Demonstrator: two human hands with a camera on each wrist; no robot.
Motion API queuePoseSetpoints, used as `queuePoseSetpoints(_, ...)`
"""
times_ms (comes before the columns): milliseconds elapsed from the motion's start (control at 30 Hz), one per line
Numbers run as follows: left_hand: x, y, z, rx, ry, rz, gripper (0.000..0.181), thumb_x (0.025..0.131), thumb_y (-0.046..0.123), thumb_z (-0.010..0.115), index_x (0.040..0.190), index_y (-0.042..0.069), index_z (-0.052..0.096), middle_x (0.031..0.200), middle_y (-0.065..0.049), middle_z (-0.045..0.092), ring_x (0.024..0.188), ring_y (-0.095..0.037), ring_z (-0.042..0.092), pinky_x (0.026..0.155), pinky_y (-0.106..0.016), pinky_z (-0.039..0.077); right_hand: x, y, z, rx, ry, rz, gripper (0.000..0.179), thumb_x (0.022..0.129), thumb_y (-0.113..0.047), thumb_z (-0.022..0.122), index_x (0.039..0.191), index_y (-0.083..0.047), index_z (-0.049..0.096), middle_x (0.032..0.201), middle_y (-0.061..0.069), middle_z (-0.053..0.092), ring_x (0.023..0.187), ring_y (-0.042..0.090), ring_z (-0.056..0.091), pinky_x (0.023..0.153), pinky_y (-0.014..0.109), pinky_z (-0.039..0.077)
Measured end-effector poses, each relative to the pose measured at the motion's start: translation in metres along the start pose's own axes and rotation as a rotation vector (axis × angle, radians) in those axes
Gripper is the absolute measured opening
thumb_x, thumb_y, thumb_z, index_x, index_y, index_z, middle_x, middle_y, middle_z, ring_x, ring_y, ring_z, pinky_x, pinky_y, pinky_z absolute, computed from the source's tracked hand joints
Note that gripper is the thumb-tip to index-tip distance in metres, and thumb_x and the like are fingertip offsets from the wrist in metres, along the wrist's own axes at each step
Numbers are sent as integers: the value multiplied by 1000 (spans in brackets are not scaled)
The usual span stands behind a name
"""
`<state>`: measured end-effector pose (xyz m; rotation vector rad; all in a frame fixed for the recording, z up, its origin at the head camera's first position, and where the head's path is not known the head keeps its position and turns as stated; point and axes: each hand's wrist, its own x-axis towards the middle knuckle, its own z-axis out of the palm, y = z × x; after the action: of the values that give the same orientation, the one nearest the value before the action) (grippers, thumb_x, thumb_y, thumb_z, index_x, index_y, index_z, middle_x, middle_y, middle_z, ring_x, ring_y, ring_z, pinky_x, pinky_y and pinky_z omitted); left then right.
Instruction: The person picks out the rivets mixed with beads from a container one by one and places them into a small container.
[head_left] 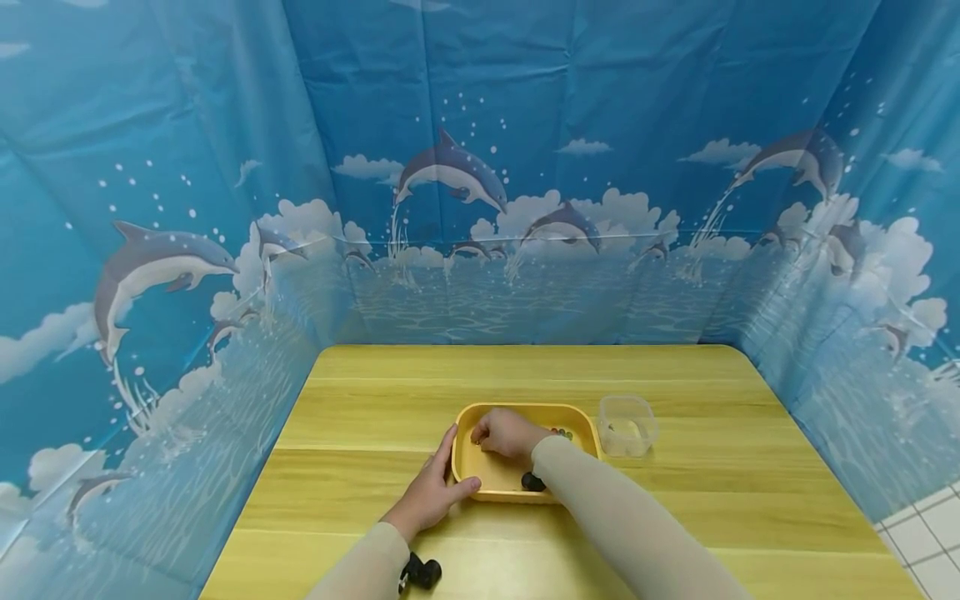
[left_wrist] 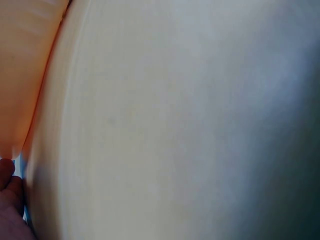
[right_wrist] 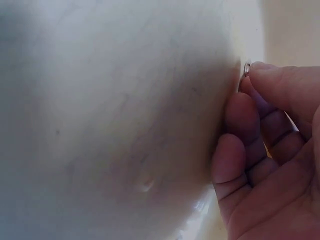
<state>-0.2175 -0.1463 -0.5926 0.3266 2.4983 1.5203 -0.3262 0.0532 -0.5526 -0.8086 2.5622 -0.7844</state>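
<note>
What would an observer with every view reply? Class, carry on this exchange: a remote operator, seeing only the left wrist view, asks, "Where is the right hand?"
Observer: The head view shows the right hand over the left half of a yellow, rounded-rectangular plastic tray.

Operator: My view lacks that hand. Is it holding anything?

Observer: Yes. The right wrist view shows it pinching a small, shiny, metallic-looking loop.

Operator: And what stands beside the tray's right end?

Observer: In the head view, a clear, squarish plastic box.
</note>
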Motion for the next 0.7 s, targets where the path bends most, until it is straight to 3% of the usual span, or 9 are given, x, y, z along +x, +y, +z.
queuePoseSetpoints(333, 0, -1, 1, 15, 16, -4, 99, 100, 47, 72, 170, 38, 3, 173, -18, 25, 157, -41, 32, 124, -60, 31, 1, 4, 4, 22, 7, -2, 14, 95, -3, 73, 99, -11, 82, 96, -3, 78, 77, 8, 59, 74, 24, 52)
queuePoseSetpoints(700, 0, 1, 1, 12, 18, -2, 100, 99, 47, 72, 171, 34, 4, 174, -17, 24, 158, -41, 29, 125, -60, 29, -2, 5, 4, 50, 4, 4, 12, 94, -3, 74, 93, -14, 80, 87, -6, 73, 74, 9, 57, 71, 24, 49)
